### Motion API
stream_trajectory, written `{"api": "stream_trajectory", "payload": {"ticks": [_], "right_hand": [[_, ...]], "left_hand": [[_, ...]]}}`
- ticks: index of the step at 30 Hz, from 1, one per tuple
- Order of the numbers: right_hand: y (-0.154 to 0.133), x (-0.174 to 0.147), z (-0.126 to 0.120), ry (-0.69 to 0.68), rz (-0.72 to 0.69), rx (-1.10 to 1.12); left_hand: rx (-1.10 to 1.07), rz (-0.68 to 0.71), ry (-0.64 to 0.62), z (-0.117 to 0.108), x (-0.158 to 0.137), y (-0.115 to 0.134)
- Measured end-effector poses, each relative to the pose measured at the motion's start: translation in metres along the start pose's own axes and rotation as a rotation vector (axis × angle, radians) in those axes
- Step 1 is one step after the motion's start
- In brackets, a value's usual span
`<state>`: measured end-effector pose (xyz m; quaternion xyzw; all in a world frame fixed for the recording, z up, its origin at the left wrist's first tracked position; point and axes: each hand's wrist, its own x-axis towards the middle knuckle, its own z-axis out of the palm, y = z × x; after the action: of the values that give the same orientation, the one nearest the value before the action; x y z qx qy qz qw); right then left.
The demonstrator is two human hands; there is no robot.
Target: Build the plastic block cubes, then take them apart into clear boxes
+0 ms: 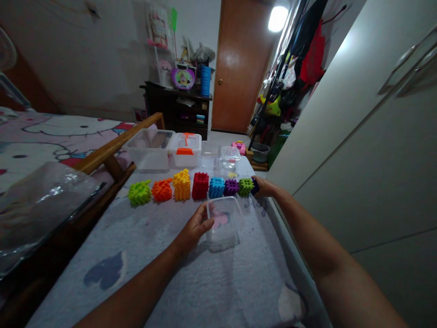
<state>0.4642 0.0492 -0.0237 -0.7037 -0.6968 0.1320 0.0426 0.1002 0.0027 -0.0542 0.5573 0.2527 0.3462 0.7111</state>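
Note:
My left hand [198, 223] grips the left wall of a clear plastic container [223, 232], which is tilted with its opening toward the row of blocks. At the right end of that row, my right hand [264, 187] is closed around a dark purple block [254, 186], mostly hidden by the fingers. Beside it stands a green lattice block stack [246, 187]. Further left come a purple stack [231, 187], a light blue stack [216, 187], a tall red stack [200, 186], a yellow stack [182, 185], an orange stack [161, 190] and a lime green stack [139, 193].
Behind the blocks stand a large clear bin [148, 152], a box with orange latches [184, 157] and a small lidded container [231, 156]. A wooden bed rail [109, 150] borders the left; a white cabinet [362, 150] rises close on the right.

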Motion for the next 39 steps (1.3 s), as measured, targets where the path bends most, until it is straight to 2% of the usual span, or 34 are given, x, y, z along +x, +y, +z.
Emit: {"api": "stream_trajectory", "payload": {"ticks": [8, 16, 21, 25, 27, 29, 32, 34, 39], "right_hand": [[-0.001, -0.002, -0.004, 0.000, -0.045, -0.019], [0.001, -0.013, 0.000, 0.071, -0.003, -0.013], [-0.003, -0.027, -0.024, 0.117, 0.011, 0.010], [-0.036, -0.045, -0.059, 0.163, -0.097, 0.087], [-0.067, -0.057, -0.074, 0.166, -0.191, 0.139], [-0.102, -0.068, -0.081, 0.097, -0.316, 0.202], [-0.147, -0.080, -0.077, -0.047, -0.455, 0.232], [-0.164, -0.083, -0.068, -0.099, -0.497, 0.208], [-0.170, -0.081, -0.049, -0.141, -0.471, 0.170]], "left_hand": [[-0.021, -0.016, 0.019, 0.001, 0.000, 0.000], [-0.021, -0.011, 0.016, 0.003, -0.001, 0.004], [0.008, 0.004, 0.009, 0.001, 0.000, 0.002], [-0.004, 0.014, 0.006, 0.000, 0.002, -0.001], [-0.006, 0.022, 0.018, 0.000, 0.001, -0.001], [-0.008, 0.035, 0.021, 0.001, 0.001, 0.001], [-0.023, 0.070, -0.001, 0.004, 0.001, 0.003], [-0.037, 0.088, -0.014, 0.004, 0.002, 0.004], [-0.054, 0.078, -0.007, 0.004, 0.003, 0.002]]}}
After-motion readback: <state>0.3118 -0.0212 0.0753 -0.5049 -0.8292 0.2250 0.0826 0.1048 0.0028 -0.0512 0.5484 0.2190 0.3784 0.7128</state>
